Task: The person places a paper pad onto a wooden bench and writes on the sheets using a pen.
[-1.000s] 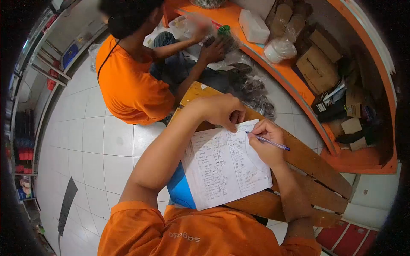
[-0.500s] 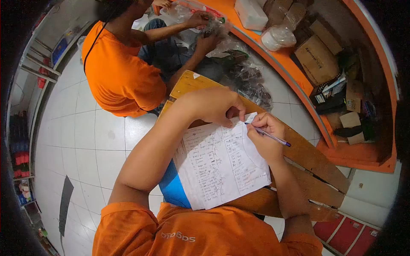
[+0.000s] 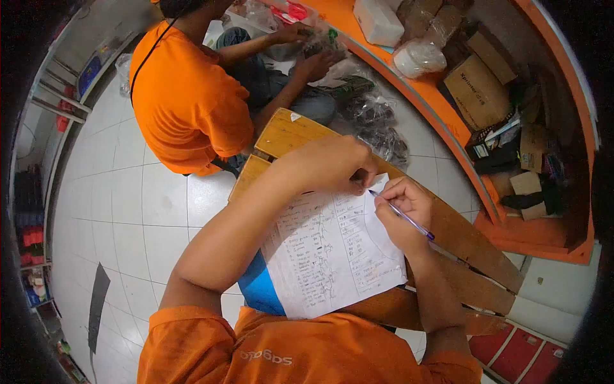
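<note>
A handwritten sheet of paper [image 3: 320, 256] lies over the wooden slats, covered in lists and columns of figures. My right hand [image 3: 408, 208] grips a pen [image 3: 409, 221], its tip touching or just above the paper's upper right corner. Curled fingers of my left hand [image 3: 342, 163] pinch at the top edge of the same sheet, close to the pen tip; the hand and forearm cover part of the writing. Something blue [image 3: 261, 285] shows beneath the paper's left side.
The slatted wooden bench [image 3: 473, 249] extends to the right. Ahead, a co-worker in an orange shirt [image 3: 192, 96] handles plastic-wrapped items [image 3: 326, 45]. Clear bags [image 3: 380, 131] lie on the tiled floor. An orange shelf [image 3: 441, 118] holds a cardboard box [image 3: 476, 93] and packages.
My left fingers have drawn in closer together. The pen tip has shifted slightly down, still near the sheet's corner. The co-worker and surroundings sit slightly differently in view.
</note>
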A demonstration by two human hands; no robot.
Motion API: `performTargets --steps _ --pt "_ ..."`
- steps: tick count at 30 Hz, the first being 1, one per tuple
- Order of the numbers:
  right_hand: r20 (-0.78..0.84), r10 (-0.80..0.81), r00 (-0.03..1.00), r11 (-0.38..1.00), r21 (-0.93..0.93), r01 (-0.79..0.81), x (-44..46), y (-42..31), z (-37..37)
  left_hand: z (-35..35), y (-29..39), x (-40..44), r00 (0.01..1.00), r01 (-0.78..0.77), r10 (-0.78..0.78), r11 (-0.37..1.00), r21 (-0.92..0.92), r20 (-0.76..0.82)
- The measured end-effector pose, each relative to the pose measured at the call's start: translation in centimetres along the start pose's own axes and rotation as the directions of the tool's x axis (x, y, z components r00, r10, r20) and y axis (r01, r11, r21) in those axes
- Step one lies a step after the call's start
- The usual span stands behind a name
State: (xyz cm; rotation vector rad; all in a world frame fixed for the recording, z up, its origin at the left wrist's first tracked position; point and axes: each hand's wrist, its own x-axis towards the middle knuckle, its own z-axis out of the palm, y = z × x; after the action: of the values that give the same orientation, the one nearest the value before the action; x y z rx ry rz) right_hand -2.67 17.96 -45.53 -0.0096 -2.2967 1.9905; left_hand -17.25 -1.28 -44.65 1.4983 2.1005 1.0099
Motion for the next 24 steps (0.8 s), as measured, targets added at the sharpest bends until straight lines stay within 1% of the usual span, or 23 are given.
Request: performTargets --steps 1,3,4,10,13,16,19,22,24 --pt "-0.012 0.008 1.000 1.000 0.009 -0.008 -0.1 0.0 0.1 -0.1 0.2 0.1 1.000 0.008 -0.008 1.000 -0.030 -0.004" --pt "-0.031 -0.051 0.998 0.999 -0.006 0.051 -0.1 0.7 0.3 -0.3 0.4 0.1 1.000 0.025 -0.027 0.995 -0.093 -0.010" --pt "-0.039 -0.081 0.996 0.997 -0.013 0.080 -0.1 1.0 0.4 -0.3 0.4 0.1 1.000 0.025 -0.026 0.996 -0.086 -0.007" --pt "-0.057 -0.064 0.996 0.996 -0.068 0.060 -0.2 1.6 0.2 -0.1 -0.3 0.2 1.000 -0.017 0.015 0.997 -0.077 -0.016" --pt "-0.078 -0.047 0.996 0.999 -0.012 0.046 -0.2 1.6 0.4 0.0 -0.5 0.1 1.000 -0.015 0.014 0.996 -0.083 -0.013" --pt "-0.039 -0.069 0.997 0.993 -0.102 0.065 -0.2 1.3 0.3 -0.3 -0.3 0.1 1.000 -0.010 0.010 0.997 -0.080 -0.004" --pt "-0.071 -0.108 0.992 0.985 -0.144 0.097 -0.2 2.1 0.2 -0.2 -0.2 0.1 1.000 0.000 -0.001 0.997 -0.082 -0.006" --pt "-0.083 -0.077 0.994 0.988 -0.137 0.065 -0.2 1.8 0.4 -0.2 -0.2 0.0 1.000 0.007 -0.008 0.996 -0.087 -0.009" --pt "-0.082 -0.095 0.992 0.986 -0.148 0.082 -0.2 2.3 0.3 -0.3 -0.1 0.0 1.000 0.019 -0.018 0.996 -0.086 0.013"
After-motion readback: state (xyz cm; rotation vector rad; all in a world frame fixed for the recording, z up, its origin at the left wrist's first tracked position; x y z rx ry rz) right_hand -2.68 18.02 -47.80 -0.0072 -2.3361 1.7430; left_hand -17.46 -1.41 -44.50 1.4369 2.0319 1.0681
